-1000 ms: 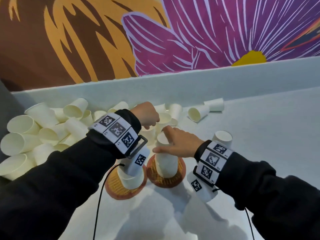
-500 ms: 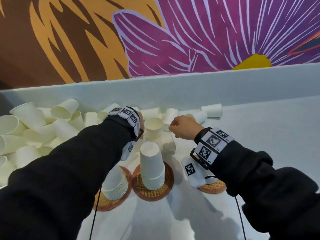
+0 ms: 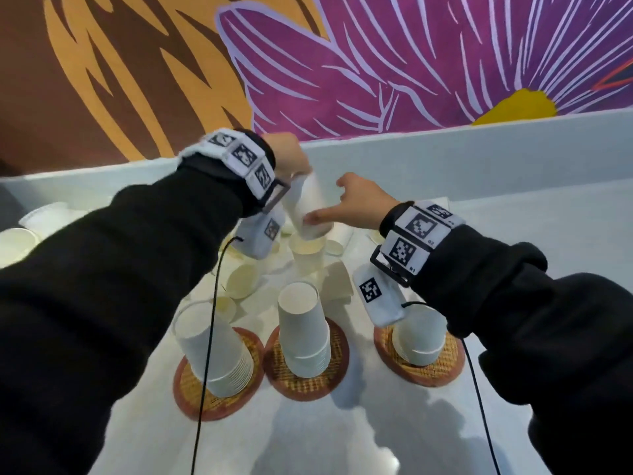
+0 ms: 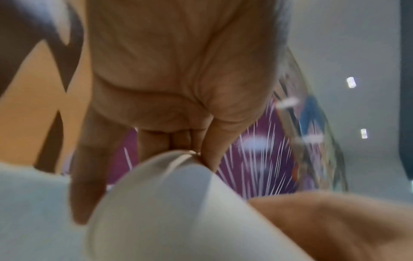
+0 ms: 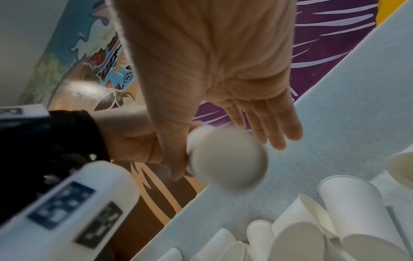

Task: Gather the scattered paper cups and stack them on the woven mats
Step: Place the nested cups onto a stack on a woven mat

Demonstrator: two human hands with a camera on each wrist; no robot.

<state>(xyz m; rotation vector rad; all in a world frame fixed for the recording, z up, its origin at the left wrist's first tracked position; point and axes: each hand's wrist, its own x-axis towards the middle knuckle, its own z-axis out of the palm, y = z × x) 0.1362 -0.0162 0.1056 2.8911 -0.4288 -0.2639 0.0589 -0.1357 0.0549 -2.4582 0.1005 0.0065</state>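
Observation:
Three woven mats each carry a stack of upside-down white paper cups: left stack (image 3: 212,351), middle stack (image 3: 303,330), right stack (image 3: 419,341). Above and behind them my left hand (image 3: 298,173) pinches one paper cup (image 3: 306,207) at its upper end, lifted off the table; the left wrist view shows the fingers (image 4: 208,141) on the cup (image 4: 167,203). My right hand (image 3: 334,204) is beside the cup, thumb touching its lower end. In the right wrist view its fingers (image 5: 274,127) lie straight beyond the blurred cup (image 5: 230,164).
Many loose cups (image 3: 241,281) lie on their sides behind the mats, and more (image 3: 20,240) lie at the far left. A low white wall (image 3: 479,159) bounds the table at the back. The left mat (image 3: 219,404), middle mat (image 3: 308,383) and right mat (image 3: 431,375) sit in a row.
My left hand has risen from the pile with a cup pinched in it. My right hand has opened and moved up to that cup.

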